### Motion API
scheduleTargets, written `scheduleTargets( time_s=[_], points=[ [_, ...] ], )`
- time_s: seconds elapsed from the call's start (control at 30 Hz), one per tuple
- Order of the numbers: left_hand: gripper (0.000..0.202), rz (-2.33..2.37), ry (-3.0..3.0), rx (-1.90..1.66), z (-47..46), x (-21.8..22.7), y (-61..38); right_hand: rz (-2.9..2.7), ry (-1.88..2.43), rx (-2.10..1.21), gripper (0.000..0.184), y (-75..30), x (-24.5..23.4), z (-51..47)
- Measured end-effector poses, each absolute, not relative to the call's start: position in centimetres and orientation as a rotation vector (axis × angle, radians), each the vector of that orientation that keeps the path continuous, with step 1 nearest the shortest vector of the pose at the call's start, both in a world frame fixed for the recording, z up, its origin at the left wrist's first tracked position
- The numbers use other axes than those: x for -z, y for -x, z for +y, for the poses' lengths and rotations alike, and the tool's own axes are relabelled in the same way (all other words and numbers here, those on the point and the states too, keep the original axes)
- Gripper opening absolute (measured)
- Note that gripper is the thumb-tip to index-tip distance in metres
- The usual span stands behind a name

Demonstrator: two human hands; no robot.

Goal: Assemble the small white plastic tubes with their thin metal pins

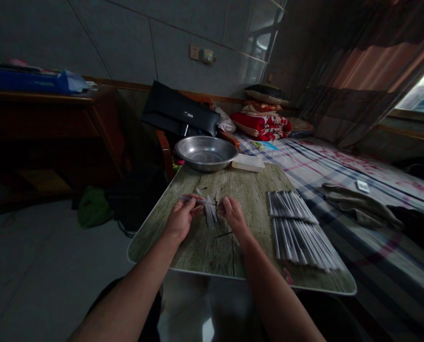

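Observation:
My left hand (pixel 179 219) is closed in a pinch on a clear pen barrel (pixel 199 201) that points to the right over the table. Close by, my right hand (pixel 234 216) has its thumb and fingers pressed together on something small and dark at their tips, too blurred to name. Between the hands, several loose clear pen barrels (pixel 210 213) lie on the table. A thin dark piece (pixel 224 234) rests below my right hand. At the right, many white pens (pixel 302 242) lie side by side in two rows.
On the wood-patterned table (pixel 204 261), a metal basin (pixel 207 154) stands at the far edge beside a white shallow tray (pixel 248 163). A chair holding a black panel-like object (pixel 183 114) is behind it. A bed (pixel 286 156) borders the right side.

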State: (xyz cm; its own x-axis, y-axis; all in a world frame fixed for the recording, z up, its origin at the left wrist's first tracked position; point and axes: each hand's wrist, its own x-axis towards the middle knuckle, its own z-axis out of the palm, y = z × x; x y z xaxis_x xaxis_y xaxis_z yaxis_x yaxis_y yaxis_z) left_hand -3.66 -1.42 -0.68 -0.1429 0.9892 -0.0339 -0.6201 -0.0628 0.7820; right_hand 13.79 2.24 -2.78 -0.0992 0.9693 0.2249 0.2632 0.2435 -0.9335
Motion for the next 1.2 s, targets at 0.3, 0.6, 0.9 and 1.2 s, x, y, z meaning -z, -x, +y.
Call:
scheduleTargets(
  time_s=[0.3,0.6,0.9,1.2],
  points=[
    [0.019,0.891,-0.570,-1.463,-1.9,0.1,4.1,-2.128,1.616,-0.144,0.041,-13.4,2.8,2.2],
    [0.025,0.866,-0.710,-1.259,-2.7,-0.2,3.3,-2.244,1.663,-0.083,0.038,-12.9,3.6,2.6],
    [0.032,0.887,-0.721,-1.266,-2.6,0.1,3.8,-1.924,1.764,-0.111,0.044,-14.4,3.0,3.3],
    [0.017,1.026,-0.488,-1.401,-1.8,0.5,4.7,-1.929,1.842,-0.195,0.021,-16.5,2.0,3.0]
  ],
)
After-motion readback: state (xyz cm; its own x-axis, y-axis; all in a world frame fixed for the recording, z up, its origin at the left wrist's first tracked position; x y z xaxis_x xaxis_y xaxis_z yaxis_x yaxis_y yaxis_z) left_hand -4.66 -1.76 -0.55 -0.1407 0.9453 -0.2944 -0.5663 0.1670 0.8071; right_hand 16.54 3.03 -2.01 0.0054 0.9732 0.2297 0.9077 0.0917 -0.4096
